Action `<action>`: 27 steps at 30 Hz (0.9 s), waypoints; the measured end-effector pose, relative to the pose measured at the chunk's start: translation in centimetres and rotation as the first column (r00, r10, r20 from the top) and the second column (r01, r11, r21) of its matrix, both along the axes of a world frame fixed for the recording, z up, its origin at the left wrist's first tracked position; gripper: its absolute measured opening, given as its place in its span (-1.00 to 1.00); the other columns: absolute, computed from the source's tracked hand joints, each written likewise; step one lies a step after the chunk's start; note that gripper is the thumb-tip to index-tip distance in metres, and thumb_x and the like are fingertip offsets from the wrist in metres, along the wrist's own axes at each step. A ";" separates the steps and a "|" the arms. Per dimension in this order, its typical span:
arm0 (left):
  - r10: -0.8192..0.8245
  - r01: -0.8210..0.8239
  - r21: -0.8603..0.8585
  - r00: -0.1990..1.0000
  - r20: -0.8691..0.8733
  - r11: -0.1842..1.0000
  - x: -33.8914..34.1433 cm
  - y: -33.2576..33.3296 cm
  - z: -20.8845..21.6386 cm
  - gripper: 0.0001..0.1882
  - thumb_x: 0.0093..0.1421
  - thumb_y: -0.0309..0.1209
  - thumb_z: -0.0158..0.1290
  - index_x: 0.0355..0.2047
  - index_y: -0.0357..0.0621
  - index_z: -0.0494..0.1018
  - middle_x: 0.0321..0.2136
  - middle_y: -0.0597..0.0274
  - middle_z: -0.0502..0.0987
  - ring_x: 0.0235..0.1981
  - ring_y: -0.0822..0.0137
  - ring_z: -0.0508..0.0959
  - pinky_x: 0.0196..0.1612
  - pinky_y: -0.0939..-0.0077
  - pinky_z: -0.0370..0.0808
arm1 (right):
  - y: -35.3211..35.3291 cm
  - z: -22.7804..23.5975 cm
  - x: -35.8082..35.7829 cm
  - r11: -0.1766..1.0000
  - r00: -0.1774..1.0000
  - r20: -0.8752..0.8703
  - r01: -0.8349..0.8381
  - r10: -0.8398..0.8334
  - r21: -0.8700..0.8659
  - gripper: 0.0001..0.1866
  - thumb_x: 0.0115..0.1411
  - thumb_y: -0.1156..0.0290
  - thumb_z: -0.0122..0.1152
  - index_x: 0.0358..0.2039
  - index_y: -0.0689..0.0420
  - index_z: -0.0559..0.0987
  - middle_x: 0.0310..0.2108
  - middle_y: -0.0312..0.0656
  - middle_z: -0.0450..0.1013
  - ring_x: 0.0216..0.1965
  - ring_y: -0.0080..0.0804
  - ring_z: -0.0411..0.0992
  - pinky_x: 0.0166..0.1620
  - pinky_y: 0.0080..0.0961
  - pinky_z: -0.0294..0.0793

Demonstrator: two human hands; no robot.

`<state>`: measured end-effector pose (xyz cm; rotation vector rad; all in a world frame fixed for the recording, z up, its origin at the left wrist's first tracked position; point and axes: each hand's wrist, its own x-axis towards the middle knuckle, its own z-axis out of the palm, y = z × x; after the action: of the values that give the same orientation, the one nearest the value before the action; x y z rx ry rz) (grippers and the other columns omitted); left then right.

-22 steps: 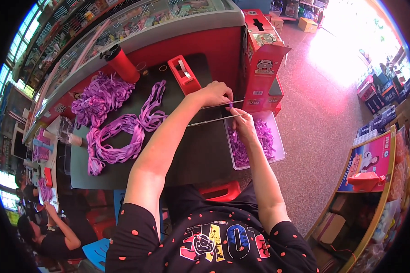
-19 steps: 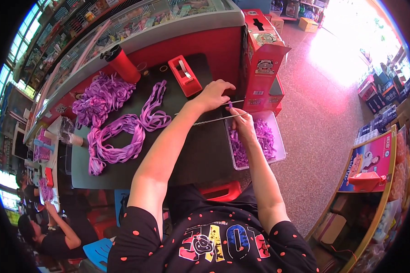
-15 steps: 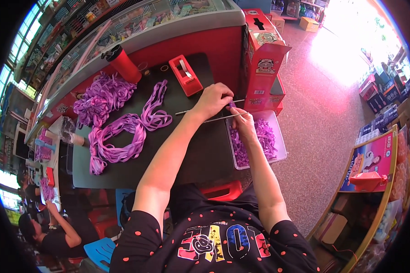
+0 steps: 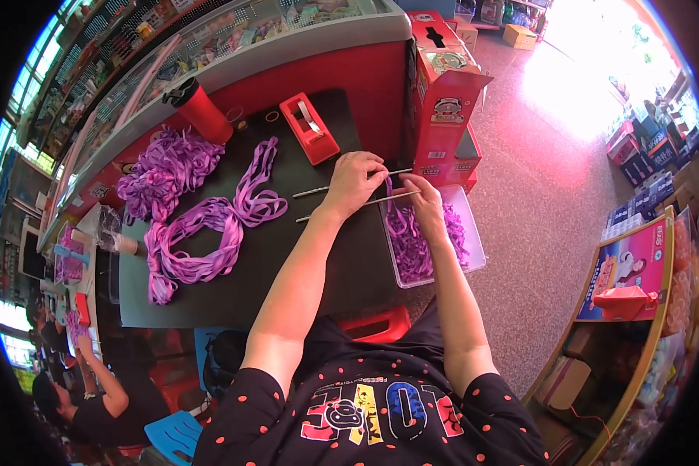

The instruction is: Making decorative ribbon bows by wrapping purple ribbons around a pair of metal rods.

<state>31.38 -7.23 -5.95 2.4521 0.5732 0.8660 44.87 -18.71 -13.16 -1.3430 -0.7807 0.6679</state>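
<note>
My left hand [image 4: 355, 182] is closed with a purple ribbon [image 4: 389, 189] pinched at its fingertips, and a strand hangs down toward a white plastic bin [image 4: 478, 260]. My right hand [image 4: 426, 203] is just to the right, over that bin, its fingers curled; whatever they hold is hidden. Two thin metal rods reach out past the table's right side: the far rod [image 4: 311, 192] passes behind my left hand, and the near rod [image 4: 377, 201] ends at my right fingers. Short purple ribbon pieces [image 4: 413, 256] fill the bin.
On the black table [image 4: 318, 287] lie a looped ribbon bundle [image 4: 202, 272], a ribbon heap [image 4: 167, 167], a red tape dispenser [image 4: 309, 128] and a red tumbler [image 4: 206, 116]. A red carton [image 4: 446, 109] stands behind the bin. Another person [image 4: 101, 396] sits at lower left.
My hands have drawn slightly apart, the right moving a little to the right. A ribbon strand now shows hanging between them. More of the near rod's left end is visible.
</note>
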 end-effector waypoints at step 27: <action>0.003 -0.003 -0.005 0.999 -0.034 1.000 -0.4 0.3 0.1 -0.86 0.06 -0.38 0.12 -0.44 -0.19 0.57 -0.27 0.23 0.56 -0.14 0.20 0.48 0.01 0.32 0.32 | -7.8 -19.6 -0.9 0.807 0.995 -0.008 -0.085 0.099 -0.584 -0.75 0.06 0.26 0.32 -0.33 0.17 0.65 -0.53 -0.32 0.55 -0.49 -0.65 0.41 -0.39 -0.60 0.39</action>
<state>31.01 -6.90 -5.88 2.4667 0.5904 0.8249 43.94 -26.54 -32.80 -1.8839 -0.6837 1.0291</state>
